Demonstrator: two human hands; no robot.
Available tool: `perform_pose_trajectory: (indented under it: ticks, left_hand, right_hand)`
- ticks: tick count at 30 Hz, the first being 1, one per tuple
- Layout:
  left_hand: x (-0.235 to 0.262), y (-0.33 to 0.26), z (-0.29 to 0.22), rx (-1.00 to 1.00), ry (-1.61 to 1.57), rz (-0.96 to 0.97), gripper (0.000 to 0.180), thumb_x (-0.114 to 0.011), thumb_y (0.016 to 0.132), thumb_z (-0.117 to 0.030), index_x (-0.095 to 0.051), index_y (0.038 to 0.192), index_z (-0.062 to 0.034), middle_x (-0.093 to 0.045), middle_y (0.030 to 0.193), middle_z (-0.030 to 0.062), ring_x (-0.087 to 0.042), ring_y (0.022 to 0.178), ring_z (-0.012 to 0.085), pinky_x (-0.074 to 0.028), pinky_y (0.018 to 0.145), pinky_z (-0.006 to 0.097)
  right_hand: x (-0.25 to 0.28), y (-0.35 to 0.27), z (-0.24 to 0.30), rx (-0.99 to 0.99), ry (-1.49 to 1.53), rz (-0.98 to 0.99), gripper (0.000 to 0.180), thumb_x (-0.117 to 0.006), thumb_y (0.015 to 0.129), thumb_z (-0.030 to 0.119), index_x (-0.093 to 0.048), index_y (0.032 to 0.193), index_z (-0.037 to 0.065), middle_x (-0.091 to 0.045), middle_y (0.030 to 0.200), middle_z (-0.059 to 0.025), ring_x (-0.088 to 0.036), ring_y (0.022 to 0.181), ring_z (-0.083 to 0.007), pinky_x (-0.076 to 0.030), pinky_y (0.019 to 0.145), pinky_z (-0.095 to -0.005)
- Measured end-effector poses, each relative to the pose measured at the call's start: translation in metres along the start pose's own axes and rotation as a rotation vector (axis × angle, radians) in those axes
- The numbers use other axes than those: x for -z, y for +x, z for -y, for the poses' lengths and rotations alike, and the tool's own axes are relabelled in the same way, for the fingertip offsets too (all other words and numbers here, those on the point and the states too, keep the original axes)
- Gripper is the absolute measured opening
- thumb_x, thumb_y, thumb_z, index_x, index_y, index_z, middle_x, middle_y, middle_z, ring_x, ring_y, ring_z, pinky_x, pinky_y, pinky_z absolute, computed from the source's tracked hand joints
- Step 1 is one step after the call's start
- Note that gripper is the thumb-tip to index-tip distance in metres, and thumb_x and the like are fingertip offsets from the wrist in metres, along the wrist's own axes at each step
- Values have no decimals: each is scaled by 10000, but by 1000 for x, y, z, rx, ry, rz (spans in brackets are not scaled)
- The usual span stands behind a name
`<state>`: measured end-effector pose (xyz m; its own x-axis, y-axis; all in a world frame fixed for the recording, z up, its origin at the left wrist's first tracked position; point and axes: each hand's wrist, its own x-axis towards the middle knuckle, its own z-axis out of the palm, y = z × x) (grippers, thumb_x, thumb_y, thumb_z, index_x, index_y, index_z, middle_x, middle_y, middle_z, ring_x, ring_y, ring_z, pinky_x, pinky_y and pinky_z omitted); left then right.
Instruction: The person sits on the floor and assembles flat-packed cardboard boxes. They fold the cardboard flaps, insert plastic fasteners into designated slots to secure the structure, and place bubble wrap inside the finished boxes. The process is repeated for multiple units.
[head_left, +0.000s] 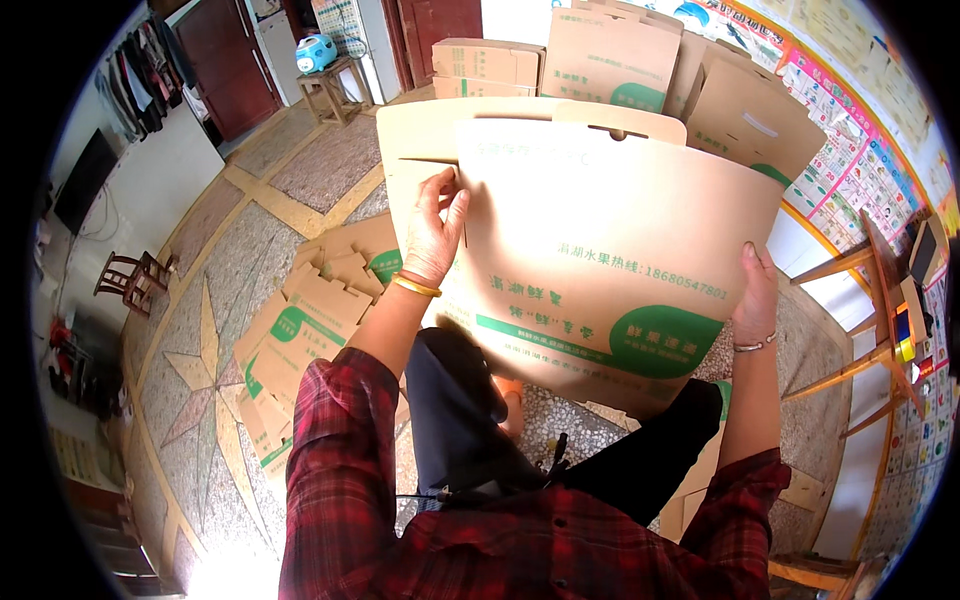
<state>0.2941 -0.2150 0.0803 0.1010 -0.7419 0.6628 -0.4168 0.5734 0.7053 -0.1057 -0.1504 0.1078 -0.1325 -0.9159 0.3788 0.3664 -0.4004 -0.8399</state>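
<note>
A large tan cardboard box [580,220] with green print is held up over my lap, its broad front panel facing me and a tab with a small notch along its top edge. My left hand [438,225] is at its left side, fingers curled at the fold beside a side flap [418,185]. What the left fingertips pinch is partly hidden. On the opposite side, my right hand [757,295] grips the right edge, thumb in front and the other fingers behind the panel.
Flattened cardboard sheets [300,330] lie in a pile on the floor to my left. Several made-up cartons [610,55] stand ahead. A wooden chair [870,300] is at the right, by a poster-covered wall. A stool [335,88] carries a blue appliance [316,52].
</note>
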Motion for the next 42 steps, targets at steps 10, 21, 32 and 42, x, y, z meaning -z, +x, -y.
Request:
perform_pose_trajectory:
  ticks: [10,21,32,42]
  left_hand:
    - [34,24,-30,270,-34,101,394,-641,806,-288,-554,978,56,-574,779,60,-528,710,129,-445,650,252]
    - [25,15,-46,371,-503,146,426,-534,880,-333,-505,1086,39,-578,1017,77,-517,927,119,-408,838,244]
    - [17,17,-38,489,-608,78,480,-518,880,-360,-497,1139,44,-573,1037,71,-535,929,129,-422,819,243]
    - [48,5,-38,273,-704,-106,330,-398,939,-287,-520,1008,11,-608,902,115,-605,795,171,-499,709,270]
  right_hand:
    - [1,0,6,-5,20,27,320,-482,888,100,-479,1179,-34,-553,1114,-83,-541,977,-144,-427,839,-256]
    - [-17,6,10,-1,-292,-101,337,-535,880,192,-529,1109,-54,-590,1026,-77,-551,899,-120,-433,793,-237]
    - [-11,13,2,-12,-249,-147,327,-541,879,197,-536,1097,-46,-588,1034,-75,-552,904,-123,-431,798,-236]
    - [0,6,2,100,-201,-145,279,-476,906,160,-523,1091,-44,-558,1080,-80,-521,973,-142,-412,839,-258]
